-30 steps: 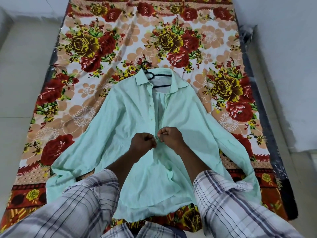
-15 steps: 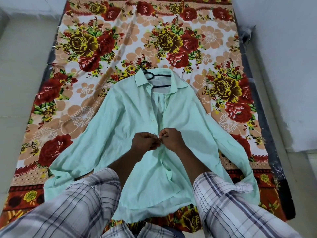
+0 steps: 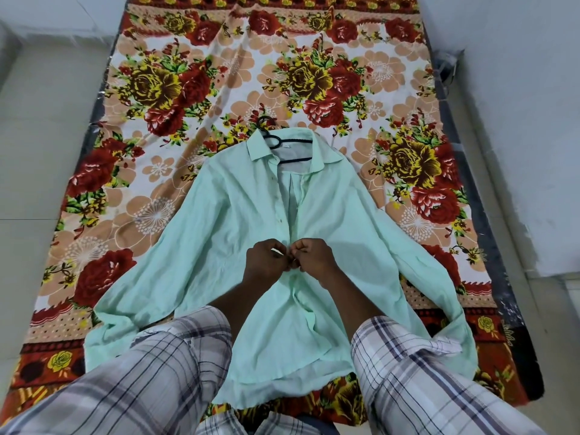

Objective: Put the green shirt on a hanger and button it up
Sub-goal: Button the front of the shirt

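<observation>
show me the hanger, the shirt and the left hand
hanger [image 3: 296, 140], head view, on its upper black bar
shirt [image 3: 219, 240], head view, on a bare front panel
left hand [image 3: 265, 265], head view, on the back of the hand

The green shirt [image 3: 345, 215] hides most of the black hanger [image 3: 295, 140].

Home bedroom: floral-sheeted mattress [image 3: 194, 196].
</observation>
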